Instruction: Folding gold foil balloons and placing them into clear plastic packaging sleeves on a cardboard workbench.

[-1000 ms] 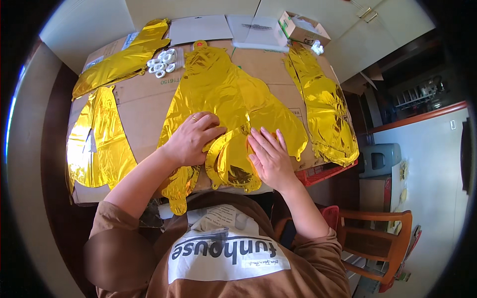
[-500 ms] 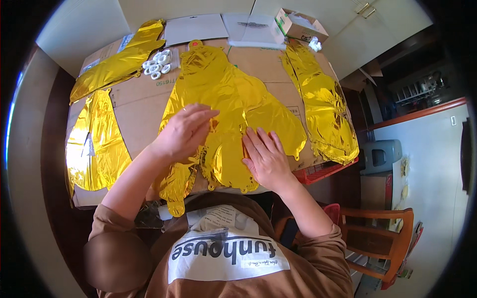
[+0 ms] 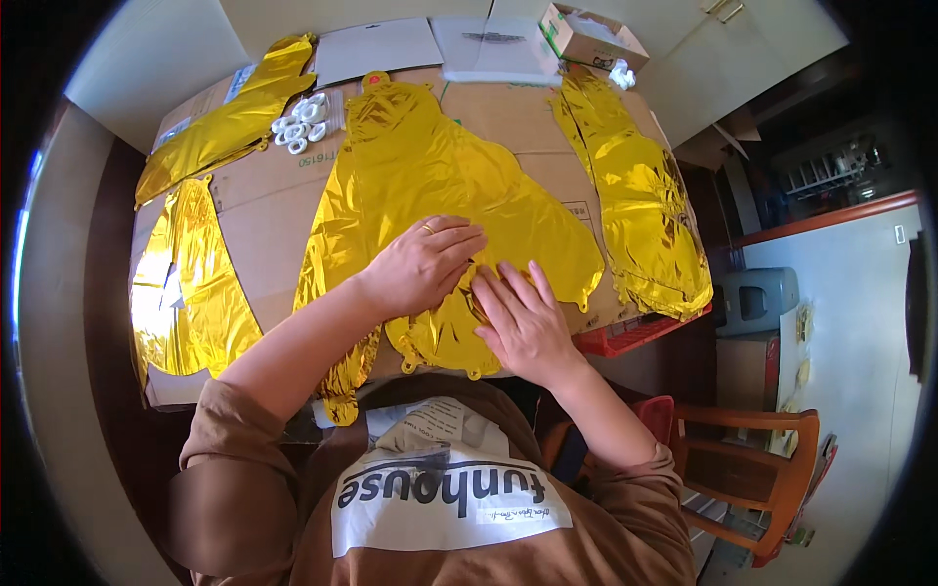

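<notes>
A large gold foil balloon (image 3: 420, 166), uninflated and creased, lies spread across the middle of the cardboard-covered table. Over its lower middle is my left hand (image 3: 425, 262), palm down, its fingers extended close together and slightly bent toward the right. My right hand (image 3: 523, 327) rests flat on the foil just beside it, fingers stretched out and a little apart. The fingertips of the two hands nearly meet. Neither hand visibly holds anything; the foil under the left palm is hidden. A narrow crumpled end of the balloon hangs at the table's near edge.
More gold foil balloons lie at the left (image 3: 210, 293), far left (image 3: 220, 122) and right (image 3: 635, 195). White ribbon rolls (image 3: 298, 125) sit beyond the left hand. A carton (image 3: 593, 39) stands far right; a wooden chair (image 3: 747, 479) is at near right.
My left hand has moved right across the balloon, close to my right hand, and is now laid lower over the foil. The right hand has stayed nearly in place.
</notes>
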{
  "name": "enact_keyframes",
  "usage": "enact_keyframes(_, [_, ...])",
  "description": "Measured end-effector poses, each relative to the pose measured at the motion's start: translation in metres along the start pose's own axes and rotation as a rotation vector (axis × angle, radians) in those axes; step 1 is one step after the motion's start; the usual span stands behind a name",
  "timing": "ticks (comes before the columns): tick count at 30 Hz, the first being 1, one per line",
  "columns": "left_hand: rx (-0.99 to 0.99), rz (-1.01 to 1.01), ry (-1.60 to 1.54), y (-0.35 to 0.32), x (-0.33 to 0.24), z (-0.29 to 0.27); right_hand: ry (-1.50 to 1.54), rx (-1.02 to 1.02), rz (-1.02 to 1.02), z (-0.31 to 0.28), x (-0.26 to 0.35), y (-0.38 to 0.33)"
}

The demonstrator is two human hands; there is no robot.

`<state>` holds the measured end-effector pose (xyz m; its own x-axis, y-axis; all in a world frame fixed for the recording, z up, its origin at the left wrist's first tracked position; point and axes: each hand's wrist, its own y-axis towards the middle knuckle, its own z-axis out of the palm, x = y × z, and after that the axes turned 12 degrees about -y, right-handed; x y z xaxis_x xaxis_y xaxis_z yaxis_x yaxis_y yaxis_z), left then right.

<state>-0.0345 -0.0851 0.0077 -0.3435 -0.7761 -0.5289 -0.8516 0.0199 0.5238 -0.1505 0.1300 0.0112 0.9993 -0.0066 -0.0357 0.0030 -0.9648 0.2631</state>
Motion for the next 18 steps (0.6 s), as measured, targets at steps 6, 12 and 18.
enact_keyframes(6, [-0.006, -0.014, -0.017, -0.004, 0.005, 0.004, 0.102, 0.035, -0.006, -0.012, 0.018, -0.052])
enact_keyframes(12, [-0.018, -0.022, -0.031, -0.006, 0.004, 0.005, 0.403, 0.014, -0.006, -0.039, 0.003, -0.069])
enact_keyframes(18, [-0.025, -0.014, -0.046, -0.003, 0.002, 0.001, 0.423, -0.35, 0.371, -0.044, -0.033, 0.0])
